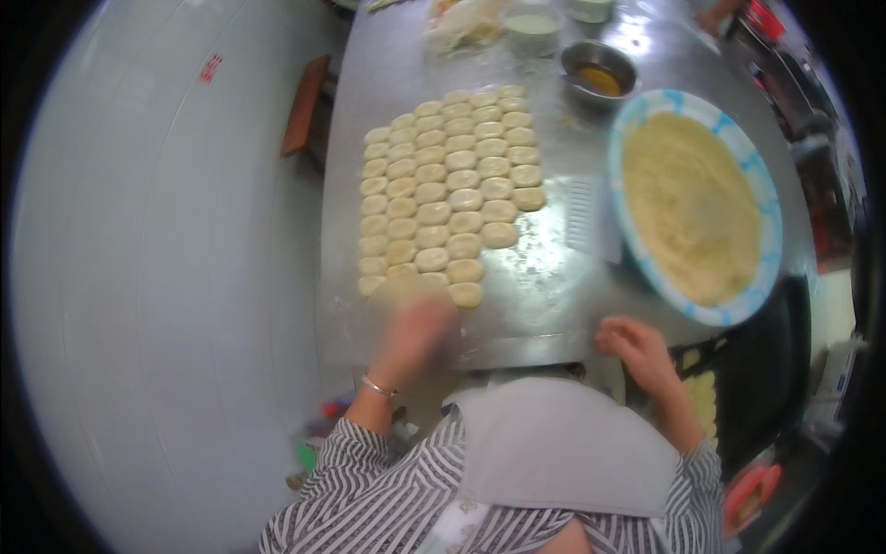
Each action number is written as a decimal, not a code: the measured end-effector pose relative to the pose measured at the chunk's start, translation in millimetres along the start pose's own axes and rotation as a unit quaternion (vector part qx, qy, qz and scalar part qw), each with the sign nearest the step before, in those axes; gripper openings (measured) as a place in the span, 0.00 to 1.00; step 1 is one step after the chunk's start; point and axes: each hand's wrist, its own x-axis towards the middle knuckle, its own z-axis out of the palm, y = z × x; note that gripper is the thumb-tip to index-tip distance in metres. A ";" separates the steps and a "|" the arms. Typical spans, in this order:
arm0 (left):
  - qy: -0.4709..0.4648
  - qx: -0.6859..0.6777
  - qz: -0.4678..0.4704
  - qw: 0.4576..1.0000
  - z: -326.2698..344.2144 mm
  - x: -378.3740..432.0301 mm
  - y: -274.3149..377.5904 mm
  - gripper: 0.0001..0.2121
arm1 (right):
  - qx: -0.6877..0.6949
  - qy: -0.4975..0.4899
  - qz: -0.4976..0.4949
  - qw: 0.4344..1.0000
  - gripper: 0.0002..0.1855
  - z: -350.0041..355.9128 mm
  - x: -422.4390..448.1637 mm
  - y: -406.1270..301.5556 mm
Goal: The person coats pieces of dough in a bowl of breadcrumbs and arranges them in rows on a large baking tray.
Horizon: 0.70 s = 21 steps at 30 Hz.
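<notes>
Rows of flattened oval dough pieces (462, 161) lie close together on the stainless steel table (547, 298). My left hand (419, 329), with a bracelet at the wrist, is over the near-left end of these rows. A pale, round, blurred patch shows at its fingertips, and I cannot tell whether something is held. My right hand (633, 346) is at the table's near edge with its fingers curled; nothing shows in it, but its palm side is hidden. Beyond it stands a large blue-and-white basin (626, 201) filled with a yellowish crumbly mass (682, 187).
A pale ribbed flat object (580, 215) lies left of the basin. Farther back are a metal bowl (587, 54) with amber liquid, a container of whitish contents (531, 28) and a plastic bag (471, 28). A dark tray (761, 388) sits below right. Another person's hand (709, 22) shows at far right.
</notes>
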 end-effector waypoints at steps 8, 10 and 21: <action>0.298 -0.045 -0.087 0.950 -64.9 -24.0 -103.9 0.15 | 0.219 0.024 0.070 0.973 0.30 66.2 157.5 -21.3; 0.314 -0.105 -0.114 0.937 -74.8 -22.1 -108.8 0.16 | 0.233 0.033 0.081 0.969 0.26 79.5 178.1 -31.3; 0.278 0.004 0.030 0.960 -83.7 53.3 -186.5 0.12 | 0.009 0.078 0.092 0.993 0.15 129.8 204.5 -43.6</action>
